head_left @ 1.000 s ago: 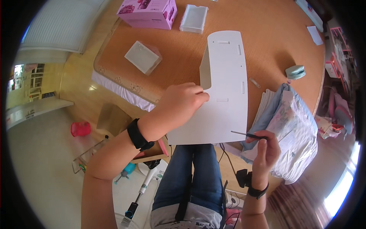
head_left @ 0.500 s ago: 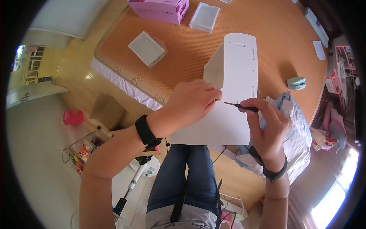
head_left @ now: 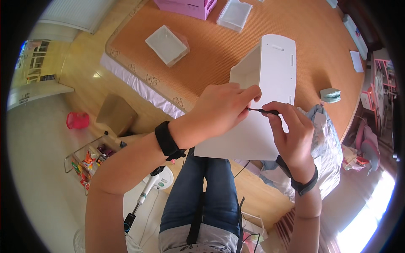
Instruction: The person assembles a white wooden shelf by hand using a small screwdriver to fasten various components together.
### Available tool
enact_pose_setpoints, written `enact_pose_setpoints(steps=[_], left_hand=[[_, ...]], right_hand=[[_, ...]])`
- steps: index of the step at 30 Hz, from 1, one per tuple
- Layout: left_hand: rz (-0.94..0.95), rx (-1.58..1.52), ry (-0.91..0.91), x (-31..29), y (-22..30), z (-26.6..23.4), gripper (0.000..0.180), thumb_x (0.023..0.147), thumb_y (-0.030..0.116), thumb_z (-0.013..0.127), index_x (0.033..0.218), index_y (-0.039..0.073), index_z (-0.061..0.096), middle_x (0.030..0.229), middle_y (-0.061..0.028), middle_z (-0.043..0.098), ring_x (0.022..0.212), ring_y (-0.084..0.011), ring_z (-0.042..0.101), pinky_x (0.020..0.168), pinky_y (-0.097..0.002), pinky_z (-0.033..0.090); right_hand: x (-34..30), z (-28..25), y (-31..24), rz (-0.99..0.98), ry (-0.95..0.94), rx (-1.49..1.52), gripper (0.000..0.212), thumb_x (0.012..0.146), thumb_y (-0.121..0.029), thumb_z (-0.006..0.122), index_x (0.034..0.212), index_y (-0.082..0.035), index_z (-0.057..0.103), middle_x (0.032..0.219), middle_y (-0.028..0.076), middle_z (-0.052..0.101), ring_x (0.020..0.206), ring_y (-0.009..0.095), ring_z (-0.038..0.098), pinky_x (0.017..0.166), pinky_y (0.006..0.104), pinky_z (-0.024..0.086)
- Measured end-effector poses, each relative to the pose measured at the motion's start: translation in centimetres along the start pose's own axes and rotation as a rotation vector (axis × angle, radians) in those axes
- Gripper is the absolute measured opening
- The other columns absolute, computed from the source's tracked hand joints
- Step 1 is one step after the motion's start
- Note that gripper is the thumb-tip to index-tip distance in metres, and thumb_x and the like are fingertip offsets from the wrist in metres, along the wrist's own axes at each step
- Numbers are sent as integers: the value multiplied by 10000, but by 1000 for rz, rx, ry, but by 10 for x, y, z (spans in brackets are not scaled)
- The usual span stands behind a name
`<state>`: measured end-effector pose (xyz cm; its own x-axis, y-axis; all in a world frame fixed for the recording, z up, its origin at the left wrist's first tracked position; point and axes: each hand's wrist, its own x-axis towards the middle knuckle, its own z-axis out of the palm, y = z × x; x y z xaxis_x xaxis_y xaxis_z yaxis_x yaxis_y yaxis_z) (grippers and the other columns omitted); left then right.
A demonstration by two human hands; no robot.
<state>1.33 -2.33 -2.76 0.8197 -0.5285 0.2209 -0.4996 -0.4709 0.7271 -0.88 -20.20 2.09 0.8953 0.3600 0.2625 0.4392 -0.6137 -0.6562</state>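
Observation:
A small black-handled screwdriver (head_left: 269,111) is gripped in the fingers of my right hand (head_left: 295,133), its thin shaft pointing left. The tip meets the pinched fingertips of my left hand (head_left: 219,107); something tiny may be between them, but I cannot make it out. Beneath both hands lies a white box-like piece (head_left: 282,69) with slots and small holes along its side panel. Its open interior faces left, and its near end hangs over the bed's edge above my legs. My left forearm crosses in front of part of it.
The bed has an orange-brown woven mat (head_left: 202,50). On it are clear plastic-wrapped white panels (head_left: 168,45), a pink box (head_left: 190,6), a pale green pouch (head_left: 330,95) and a crumpled plastic bag (head_left: 327,156). A snack cart (head_left: 90,162) and pink basket (head_left: 77,120) stand left.
The screwdriver tip has come to my left fingertips, where a gap showed before. Both hands are closer together, and the view has shifted slightly.

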Motion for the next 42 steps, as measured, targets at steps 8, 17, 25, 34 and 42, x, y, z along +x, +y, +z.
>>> enact_pose_setpoints(steps=[8,17,25,34,42], left_hand=[[-15,50,-20,-1,-2,1,302,690,37,666,926,125,500,723,16,588,683,-182,601,561,-303,475],[3,40,-10,-3,-4,2,302,698,47,662,919,133,476,742,24,587,716,-184,603,561,-314,473],[-5,49,-25,-3,-4,4,280,725,54,642,930,136,471,754,25,596,727,-200,606,571,-333,473],[-6,-61,-44,-5,-2,-7,270,719,68,639,955,116,517,815,-28,605,799,-251,596,658,-359,477],[18,-93,59,0,8,-9,156,674,123,699,803,68,630,755,-67,602,755,-265,580,646,-370,465]], right_hand=[[3,1,-1,-46,-23,-45,117,724,30,638,829,-3,599,714,113,614,641,264,606,583,332,476],[13,-6,-4,-131,-145,-103,162,673,31,651,823,-5,601,709,112,601,671,271,596,620,344,474],[23,-8,-7,-258,-150,-193,162,638,-2,700,771,-22,610,675,93,596,638,250,582,596,330,465],[23,-10,-3,-266,-112,-213,173,610,-31,735,735,-35,615,655,72,602,608,233,581,557,312,453],[22,-8,2,-290,-114,-260,162,617,-70,736,697,-54,596,619,47,564,560,217,536,527,321,427]])
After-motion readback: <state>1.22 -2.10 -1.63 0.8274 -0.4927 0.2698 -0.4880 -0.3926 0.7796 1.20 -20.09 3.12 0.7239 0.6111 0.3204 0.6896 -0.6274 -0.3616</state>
